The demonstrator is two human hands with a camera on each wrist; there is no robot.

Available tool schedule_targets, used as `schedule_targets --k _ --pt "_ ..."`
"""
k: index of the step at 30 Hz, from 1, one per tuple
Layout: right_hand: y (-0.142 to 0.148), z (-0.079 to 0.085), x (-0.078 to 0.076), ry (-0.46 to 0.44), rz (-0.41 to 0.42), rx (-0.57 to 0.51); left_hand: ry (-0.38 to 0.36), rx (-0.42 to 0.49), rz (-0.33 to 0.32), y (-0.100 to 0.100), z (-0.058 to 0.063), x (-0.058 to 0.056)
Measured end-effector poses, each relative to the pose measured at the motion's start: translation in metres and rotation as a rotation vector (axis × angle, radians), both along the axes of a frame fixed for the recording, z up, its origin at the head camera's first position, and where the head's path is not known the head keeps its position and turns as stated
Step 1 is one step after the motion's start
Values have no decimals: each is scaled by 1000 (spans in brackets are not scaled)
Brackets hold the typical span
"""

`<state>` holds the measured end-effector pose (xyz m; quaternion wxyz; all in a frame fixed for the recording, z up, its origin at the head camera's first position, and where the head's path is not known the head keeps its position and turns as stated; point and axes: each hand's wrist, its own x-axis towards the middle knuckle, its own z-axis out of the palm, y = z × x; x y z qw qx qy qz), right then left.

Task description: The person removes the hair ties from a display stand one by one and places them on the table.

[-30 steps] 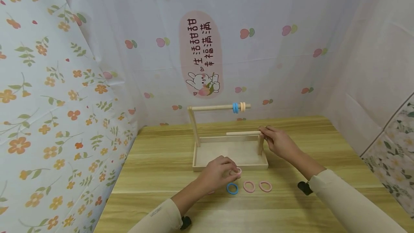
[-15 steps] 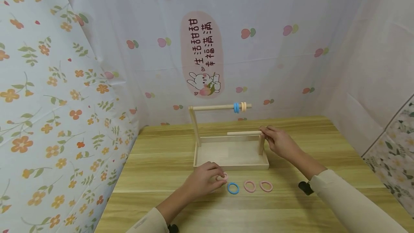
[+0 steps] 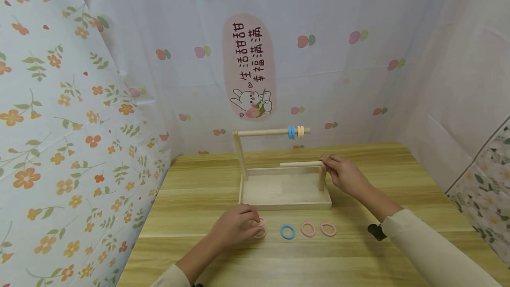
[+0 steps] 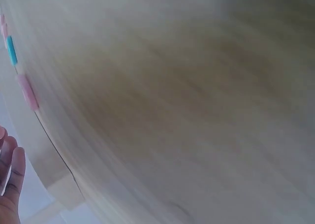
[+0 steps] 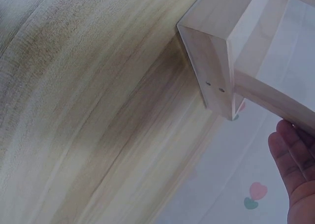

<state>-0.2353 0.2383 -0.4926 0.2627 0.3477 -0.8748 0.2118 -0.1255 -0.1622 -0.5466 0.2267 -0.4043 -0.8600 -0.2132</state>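
Note:
My left hand [image 3: 236, 227] is low over the table, left of the row of rings, pinching a pink ring [image 3: 261, 221] at its fingertips. A second pink ring [image 3: 261, 234] lies right by those fingers. In the left wrist view only the fingers [image 4: 17, 170] show at the edge; the held ring is hidden there. My right hand [image 3: 345, 175] grips the top of the short post [image 3: 322, 178] of a wooden rack, where the lower rod [image 3: 299, 164] starts. Blue rings [image 3: 291, 133] and peach rings [image 3: 300, 131] hang on the upper rod [image 3: 260, 132].
A blue ring [image 3: 287, 232] and two pink rings, one round [image 3: 308, 229] and one pointed [image 3: 328, 229], lie in front of the rack's tray [image 3: 284, 206]. Printed cloth [image 3: 338, 79] stands behind the wooden table [image 3: 318, 265].
My left hand has moved left and slightly down with the pink ring, from in front of the tray's middle to beside the other pink ring. The right hand stays on the post.

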Motion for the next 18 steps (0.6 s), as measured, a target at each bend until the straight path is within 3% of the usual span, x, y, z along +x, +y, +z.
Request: schedule_targets --k 9,18 --pt "1 -3 -1 -1 -7 -5 -16 -24 37 -20 -4 2" --pt "0 -2 -1 -4 -4 -12 -98 -131 51 -27 -1 3"
